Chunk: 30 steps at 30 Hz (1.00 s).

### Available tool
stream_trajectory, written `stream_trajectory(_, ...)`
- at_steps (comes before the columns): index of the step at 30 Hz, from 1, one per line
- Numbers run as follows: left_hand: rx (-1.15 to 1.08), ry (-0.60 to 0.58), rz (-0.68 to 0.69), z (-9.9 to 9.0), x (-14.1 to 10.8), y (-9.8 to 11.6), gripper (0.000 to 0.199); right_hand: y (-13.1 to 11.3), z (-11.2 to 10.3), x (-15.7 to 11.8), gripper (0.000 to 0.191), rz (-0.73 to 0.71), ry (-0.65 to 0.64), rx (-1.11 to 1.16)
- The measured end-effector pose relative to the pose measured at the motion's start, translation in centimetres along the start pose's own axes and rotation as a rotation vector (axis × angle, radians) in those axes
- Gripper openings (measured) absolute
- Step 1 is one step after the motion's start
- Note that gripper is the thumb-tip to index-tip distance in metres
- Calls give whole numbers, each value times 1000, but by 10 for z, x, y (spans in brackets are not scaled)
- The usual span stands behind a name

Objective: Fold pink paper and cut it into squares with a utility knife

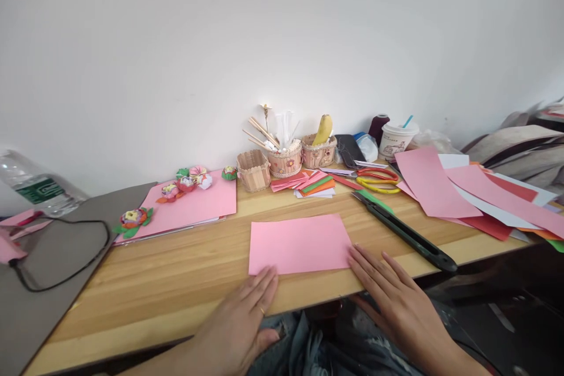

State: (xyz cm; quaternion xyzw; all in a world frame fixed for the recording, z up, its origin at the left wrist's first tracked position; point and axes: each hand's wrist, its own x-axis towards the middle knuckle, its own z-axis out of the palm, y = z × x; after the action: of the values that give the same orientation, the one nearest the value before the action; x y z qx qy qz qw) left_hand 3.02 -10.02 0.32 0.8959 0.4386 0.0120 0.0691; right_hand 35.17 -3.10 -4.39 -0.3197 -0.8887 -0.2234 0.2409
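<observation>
A pink sheet of paper (299, 245) lies flat on the wooden table (176, 282) in front of me. My left hand (247, 317) rests with its fingertips on the sheet's lower left edge, fingers laid out flat. At the lower right corner, my right hand (394, 296) touches the paper with its fingers stretched out. Neither hand grips anything. To the right of the sheet lies a long dark green stapler-like tool (408, 235), set at a slant with its near end by the table's front edge.
Folded paper flowers (187, 184) lie on pink sheets at the left. Behind are small wooden baskets (254, 171), stacked paper strips (304, 181), scissors (379, 179) and a lidded cup (398, 140). Coloured paper (436, 182) piles up at the right. A cable (66, 291) and bottle (42, 188) are far left.
</observation>
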Motion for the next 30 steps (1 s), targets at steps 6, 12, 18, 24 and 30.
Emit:
stream_trajectory(6,187,222,-33,7,-23,-11,65,2,-2,2,48,-20,23,18)
stream_trajectory(12,204,189,-169,0,-12,-21,58,12,-1,1,36,-128,88,64)
stream_trajectory(18,83,-15,-287,-18,30,-30,56,2,-31,13,36,-350,82,196)
stream_trajectory(24,-22,4,-200,-19,80,-53,52,-19,-40,47,38,-407,-76,223)
stream_trajectory(30,-38,67,-52,-22,102,-51,38,-2,-17,43,46,-331,-145,237)
